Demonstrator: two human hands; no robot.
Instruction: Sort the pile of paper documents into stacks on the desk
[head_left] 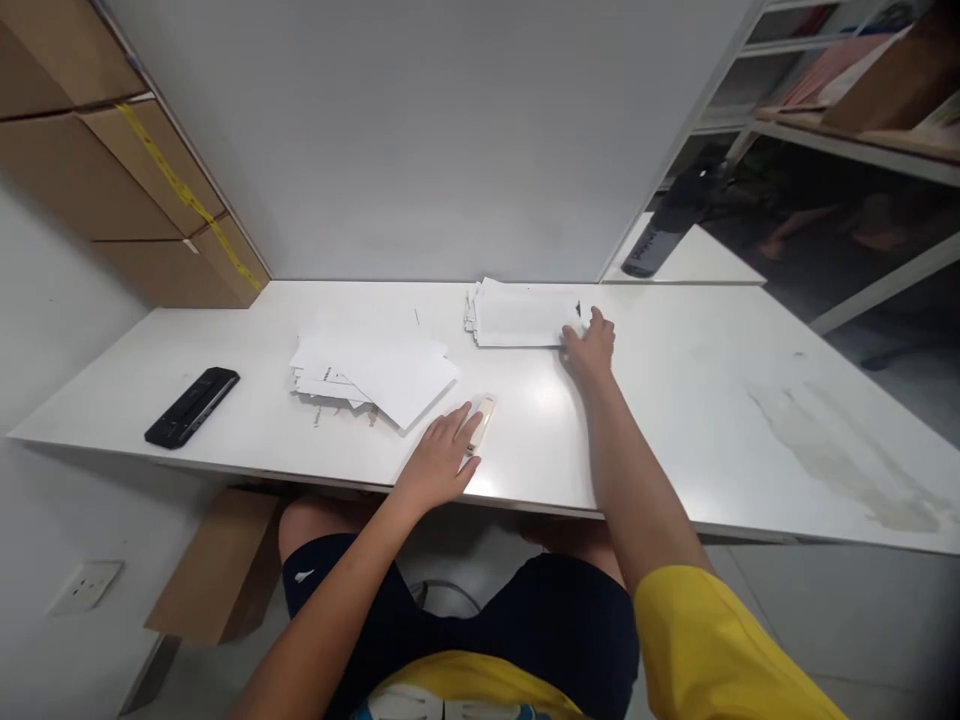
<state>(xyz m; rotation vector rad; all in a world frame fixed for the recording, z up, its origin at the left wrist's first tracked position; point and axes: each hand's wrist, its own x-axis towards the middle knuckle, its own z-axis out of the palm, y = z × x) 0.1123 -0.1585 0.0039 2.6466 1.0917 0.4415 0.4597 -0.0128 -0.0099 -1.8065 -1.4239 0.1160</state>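
My left hand (pixel 440 458) is over the near part of the white table, its fingers spread. The fingertips are at the left side of a small cream-coloured object (pixel 484 415), long and narrow like a stapler; whether they press on it I cannot tell. At the back of the table lies a stack of white paper slips (pixel 521 315). My right hand (pixel 591 345) reaches to the right end of that stack, thumb and fingers apart around its corner. Left of centre, a looser pile of white papers (pixel 375 370) lies fanned out, some with print showing.
A black flat device or case (pixel 193 407) lies on the table (pixel 697 420) at the left. Cardboard boxes (pixel 142 190) stand behind it. A grey panel (pixel 442 140) rises along the back edge. A dark bottle (pixel 664 235) stands at the back right, near shelves (pixel 862 130).
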